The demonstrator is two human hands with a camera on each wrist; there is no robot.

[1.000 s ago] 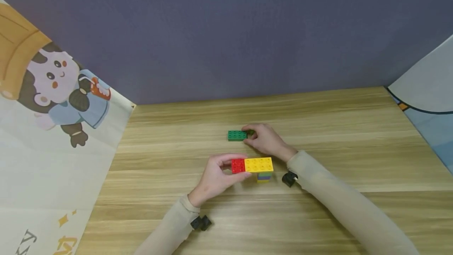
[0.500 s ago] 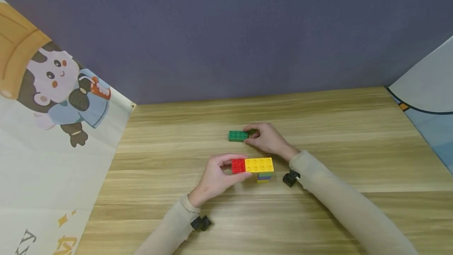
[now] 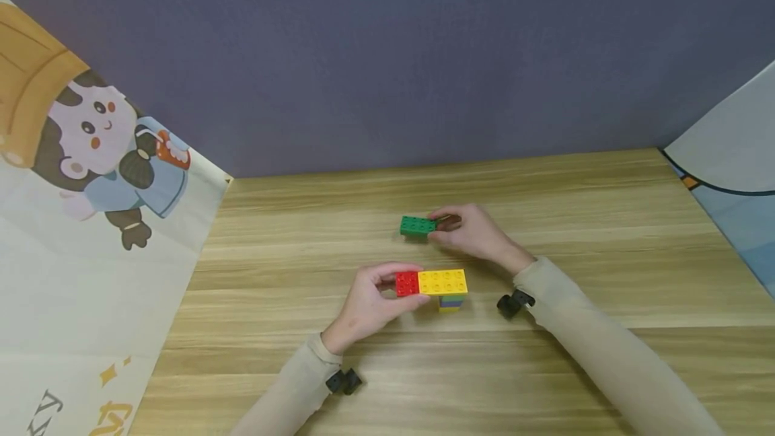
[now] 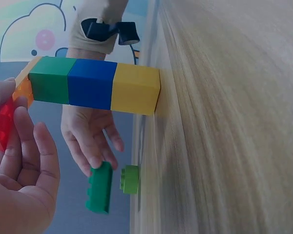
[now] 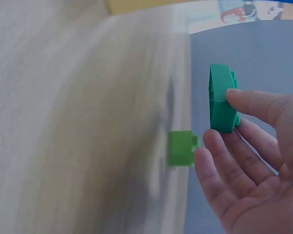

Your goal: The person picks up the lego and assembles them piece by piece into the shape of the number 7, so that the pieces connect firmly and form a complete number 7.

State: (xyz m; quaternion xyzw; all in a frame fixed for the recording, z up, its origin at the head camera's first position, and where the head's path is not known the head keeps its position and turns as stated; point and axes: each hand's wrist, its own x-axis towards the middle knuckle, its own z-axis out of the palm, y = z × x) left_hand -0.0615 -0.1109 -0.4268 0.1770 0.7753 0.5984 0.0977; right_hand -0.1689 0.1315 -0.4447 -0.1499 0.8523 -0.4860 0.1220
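My left hand (image 3: 375,301) holds the red brick (image 3: 407,283) at the left end of a small build, between thumb and fingers. Beside the red lies a long yellow brick (image 3: 443,282), which juts leftward from the top of a column. In the left wrist view that column has a green block (image 4: 49,80), a blue block (image 4: 92,84) and a yellow block (image 4: 136,88) at the table. My right hand (image 3: 475,231) pinches one end of a dark green eight-stud brick (image 3: 416,226), held above the table behind the build.
A light green brick (image 5: 180,148) stands on the wooden table (image 3: 290,247) under my right hand, hidden in the head view. A dark grey-blue panel (image 3: 387,73) rises along the back edge, with a printed cartoon wall (image 3: 60,274) at left.
My right hand has picked the dark green brick up from the table and moved slightly right and back with it. The left hand and the build stay put.
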